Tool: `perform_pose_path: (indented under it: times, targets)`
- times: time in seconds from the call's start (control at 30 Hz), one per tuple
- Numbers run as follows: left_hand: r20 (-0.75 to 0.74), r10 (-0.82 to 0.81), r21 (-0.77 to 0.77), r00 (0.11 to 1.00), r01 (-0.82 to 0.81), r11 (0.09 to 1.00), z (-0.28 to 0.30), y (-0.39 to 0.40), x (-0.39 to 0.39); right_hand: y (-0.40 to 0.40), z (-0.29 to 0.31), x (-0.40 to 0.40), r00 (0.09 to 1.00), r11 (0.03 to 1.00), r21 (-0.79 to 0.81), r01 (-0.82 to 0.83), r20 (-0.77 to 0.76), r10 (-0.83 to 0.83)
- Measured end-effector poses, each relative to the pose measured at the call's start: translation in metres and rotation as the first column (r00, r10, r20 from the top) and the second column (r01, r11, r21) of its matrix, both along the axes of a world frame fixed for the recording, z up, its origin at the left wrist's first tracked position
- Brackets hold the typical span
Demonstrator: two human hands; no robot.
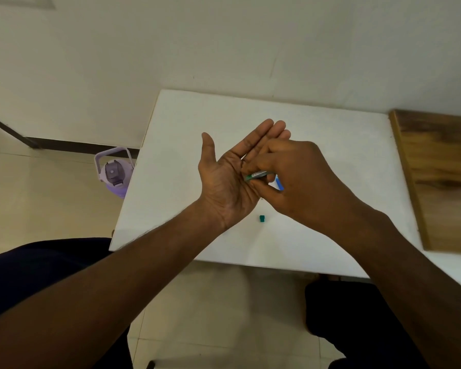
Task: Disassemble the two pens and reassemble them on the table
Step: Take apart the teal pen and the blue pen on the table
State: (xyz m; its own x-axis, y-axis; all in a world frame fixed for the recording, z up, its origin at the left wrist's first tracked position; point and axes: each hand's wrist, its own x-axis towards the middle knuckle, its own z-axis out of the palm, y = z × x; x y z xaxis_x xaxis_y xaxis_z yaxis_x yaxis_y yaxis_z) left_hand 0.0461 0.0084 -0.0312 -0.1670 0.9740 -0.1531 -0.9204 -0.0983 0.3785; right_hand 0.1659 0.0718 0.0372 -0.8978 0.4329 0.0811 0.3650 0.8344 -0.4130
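My left hand [225,179] is held palm up above the white table [330,145], its fingers straight. My right hand [296,179] sits against that palm and pinches a green pen barrel [256,176] whose end touches the left palm. Most of the barrel is hidden under my right fingers. A small green cap piece [262,219] lies on the table below my hands. A blue pen part [278,181] shows on the table just behind my right hand, mostly covered.
A wooden board [442,179] lies along the table's right side. A purple water bottle [114,172] stands on the floor left of the table. My knees are under the near edge.
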Motion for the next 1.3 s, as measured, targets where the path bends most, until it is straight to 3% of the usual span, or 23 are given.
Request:
perform_pose_path:
  times: [0.17, 0.33, 0.5, 0.57, 0.67, 0.73, 0.83, 0.9, 1.2, 1.3]
  targets:
    - [0.017, 0.004, -0.001, 1.0, -0.004, 1.0, 0.001, 0.0, 0.0, 0.004, -0.007, 0.003, 0.995, 0.999, 0.012, 0.033, -0.097, -0.031]
    - [0.069, 0.016, 0.045, 0.997, -0.019, 0.999, 0.002, 0.001, -0.007, 0.005, -0.014, 0.006, 0.96, 0.983, -0.136, 0.123, -0.236, -0.153]
    - [0.038, 0.054, -0.039, 0.998, -0.052, 0.998, 0.006, -0.002, -0.013, 0.005, -0.02, 0.005, 0.939, 0.96, -0.23, 0.161, -0.265, -0.221]
    - [-0.055, 0.103, -0.195, 0.993, -0.112, 0.974, 0.008, -0.001, -0.014, 0.008, -0.021, 0.008, 0.932, 0.953, -0.231, 0.195, -0.259, -0.253]
    - [-0.374, 0.121, -0.427, 0.919, -0.287, 0.857, 0.007, -0.001, -0.013, 0.015, -0.02, 0.012, 0.919, 0.943, -0.229, 0.242, -0.259, -0.299]
    - [-0.582, 0.064, -0.435, 0.811, -0.376, 0.818, 0.005, -0.004, -0.008, 0.021, -0.019, 0.015, 0.905, 0.933, -0.23, 0.279, -0.261, -0.335]
    - [-0.793, -0.008, -0.334, 0.609, -0.425, 0.841, 0.003, -0.007, -0.001, 0.028, -0.019, 0.017, 0.88, 0.913, -0.235, 0.334, -0.269, -0.391]
    - [-0.822, -0.007, -0.295, 0.57, -0.415, 0.861, 0.004, -0.007, -0.001, 0.03, -0.02, 0.016, 0.872, 0.905, -0.235, 0.355, -0.266, -0.411]
    - [-0.835, 0.021, -0.266, 0.549, -0.437, 0.859, 0.004, -0.003, -0.006, 0.028, -0.021, 0.014, 0.877, 0.909, -0.223, 0.352, -0.261, -0.403]
    - [-0.872, 0.021, -0.237, 0.488, -0.46, 0.856, 0.006, -0.002, -0.015, 0.033, -0.024, 0.017, 0.863, 0.892, -0.257, 0.372, -0.259, -0.435]
